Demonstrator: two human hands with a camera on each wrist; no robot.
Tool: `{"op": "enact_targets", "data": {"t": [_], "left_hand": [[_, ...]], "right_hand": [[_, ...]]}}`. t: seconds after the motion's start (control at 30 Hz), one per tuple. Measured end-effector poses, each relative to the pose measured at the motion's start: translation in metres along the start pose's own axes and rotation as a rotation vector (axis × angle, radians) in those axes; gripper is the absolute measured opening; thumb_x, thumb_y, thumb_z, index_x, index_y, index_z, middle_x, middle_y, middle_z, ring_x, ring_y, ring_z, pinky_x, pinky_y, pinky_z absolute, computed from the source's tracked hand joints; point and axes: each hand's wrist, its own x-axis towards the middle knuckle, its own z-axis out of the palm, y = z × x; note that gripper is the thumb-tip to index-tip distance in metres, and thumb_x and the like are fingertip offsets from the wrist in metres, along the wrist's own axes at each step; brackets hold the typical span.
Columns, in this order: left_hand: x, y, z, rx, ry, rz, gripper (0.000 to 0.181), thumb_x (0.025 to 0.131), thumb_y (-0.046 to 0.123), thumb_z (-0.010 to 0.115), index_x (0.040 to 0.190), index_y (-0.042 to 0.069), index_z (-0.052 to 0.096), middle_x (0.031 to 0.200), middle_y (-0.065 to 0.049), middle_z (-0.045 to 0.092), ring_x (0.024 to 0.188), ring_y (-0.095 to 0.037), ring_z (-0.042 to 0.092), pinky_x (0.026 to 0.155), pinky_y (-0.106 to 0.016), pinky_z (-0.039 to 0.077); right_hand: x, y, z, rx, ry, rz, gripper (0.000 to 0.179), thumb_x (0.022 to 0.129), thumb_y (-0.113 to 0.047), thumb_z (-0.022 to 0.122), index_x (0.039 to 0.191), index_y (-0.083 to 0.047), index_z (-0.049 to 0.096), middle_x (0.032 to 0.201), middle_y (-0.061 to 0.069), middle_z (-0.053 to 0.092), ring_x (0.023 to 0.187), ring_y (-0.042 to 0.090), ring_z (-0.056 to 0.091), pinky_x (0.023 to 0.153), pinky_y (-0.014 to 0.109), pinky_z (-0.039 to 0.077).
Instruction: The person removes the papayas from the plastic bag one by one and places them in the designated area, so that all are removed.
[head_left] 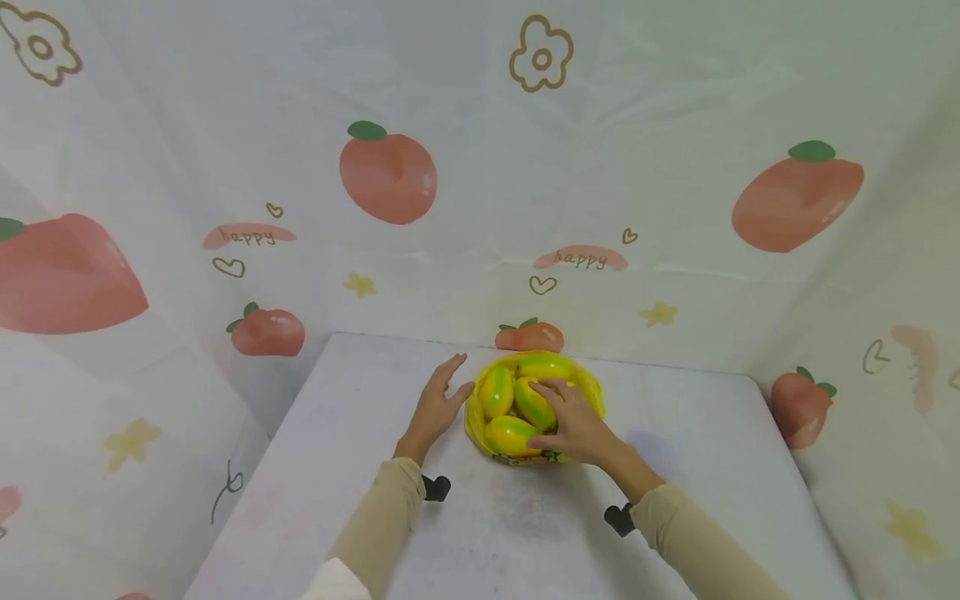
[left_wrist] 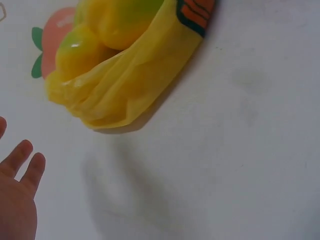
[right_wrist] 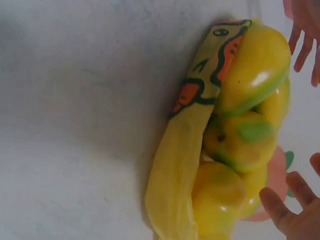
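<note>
Several yellow-green mangoes (head_left: 497,392) sit in an open yellow plastic bag (head_left: 472,423) on the table, seen from above in the head view. Orange and dark green print shows on the bag's near side (right_wrist: 190,95). My left hand (head_left: 433,412) is just left of the bag, its fingers spread; the left wrist view has part of this hand (left_wrist: 17,200) below the bag. Over the right side of the fruit is my right hand (head_left: 581,427), fingers apart and stretched across the mangoes. In the right wrist view its fingers (right_wrist: 298,189) appear beside the fruit, gripping nothing.
A white table (head_left: 345,392) carries the bag near its back edge. Behind and at both sides hangs a pale cloth (head_left: 465,275) printed with peaches, flowers and hearts. Dark straps (head_left: 619,519) show at the wrists.
</note>
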Motion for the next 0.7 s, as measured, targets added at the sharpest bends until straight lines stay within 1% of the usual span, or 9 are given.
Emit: {"op": "enact_targets", "data": {"t": [0.07, 0.2, 0.33, 0.4, 0.53, 0.6, 0.7], "left_hand": [[-0.001, -0.003, 0.004, -0.033, -0.004, 0.004, 0.058, 0.101, 0.036, 0.063, 0.155, 0.029, 0.043, 0.164, -0.001, 0.039, 0.153, -0.028, 0.037, 0.121, -0.056, 0.040], [-0.003, -0.006, 0.011, -0.088, -0.031, 0.008, 0.057, 0.101, 0.034, 0.062, 0.155, 0.029, 0.044, 0.165, -0.001, 0.039, 0.151, -0.032, 0.040, 0.120, -0.058, 0.040], [-0.006, -0.007, 0.016, -0.107, -0.066, 0.017, 0.056, 0.102, 0.031, 0.061, 0.155, 0.028, 0.044, 0.166, -0.003, 0.037, 0.151, -0.033, 0.038, 0.121, -0.060, 0.038], [-0.008, -0.009, 0.019, -0.106, -0.075, 0.010, 0.056, 0.102, 0.030, 0.061, 0.156, 0.028, 0.043, 0.166, -0.002, 0.037, 0.152, -0.032, 0.038, 0.121, -0.059, 0.037], [-0.013, -0.014, 0.024, -0.125, -0.065, -0.013, 0.056, 0.103, 0.031, 0.061, 0.155, 0.026, 0.044, 0.165, -0.003, 0.038, 0.150, -0.034, 0.041, 0.122, -0.059, 0.037], [-0.015, -0.016, 0.025, -0.149, -0.051, -0.026, 0.055, 0.103, 0.031, 0.061, 0.154, 0.024, 0.045, 0.165, -0.005, 0.039, 0.148, -0.036, 0.043, 0.121, -0.060, 0.037], [-0.019, -0.019, 0.028, -0.189, -0.033, -0.066, 0.053, 0.102, 0.029, 0.061, 0.153, 0.024, 0.047, 0.164, -0.006, 0.039, 0.147, -0.037, 0.044, 0.121, -0.061, 0.036]], "right_hand": [[0.000, -0.002, 0.003, 0.026, 0.005, -0.005, 0.095, 0.077, -0.045, 0.087, 0.155, -0.013, 0.043, 0.153, 0.010, 0.045, 0.132, 0.035, 0.049, 0.109, 0.054, 0.050], [0.000, -0.006, 0.009, 0.061, -0.008, 0.001, 0.090, 0.078, -0.043, 0.087, 0.152, -0.013, 0.046, 0.148, 0.009, 0.048, 0.128, 0.031, 0.051, 0.107, 0.050, 0.051], [0.001, -0.009, 0.015, 0.074, -0.039, 0.044, 0.089, 0.079, -0.044, 0.086, 0.153, -0.014, 0.046, 0.143, 0.008, 0.050, 0.126, 0.026, 0.051, 0.107, 0.048, 0.052], [0.001, -0.011, 0.018, 0.090, -0.050, 0.076, 0.088, 0.079, -0.044, 0.086, 0.152, -0.015, 0.046, 0.142, 0.006, 0.051, 0.126, 0.024, 0.051, 0.107, 0.047, 0.052], [0.002, -0.015, 0.024, 0.126, -0.067, 0.122, 0.086, 0.078, -0.042, 0.087, 0.151, -0.016, 0.049, 0.141, 0.006, 0.054, 0.123, 0.022, 0.052, 0.107, 0.047, 0.052], [0.002, -0.017, 0.026, 0.131, -0.067, 0.120, 0.085, 0.078, -0.042, 0.088, 0.149, -0.016, 0.050, 0.139, 0.007, 0.057, 0.121, 0.022, 0.053, 0.105, 0.046, 0.053], [0.003, -0.018, 0.030, 0.134, -0.057, 0.091, 0.083, 0.077, -0.040, 0.089, 0.147, -0.015, 0.053, 0.136, 0.008, 0.060, 0.118, 0.021, 0.056, 0.103, 0.046, 0.054]]}}
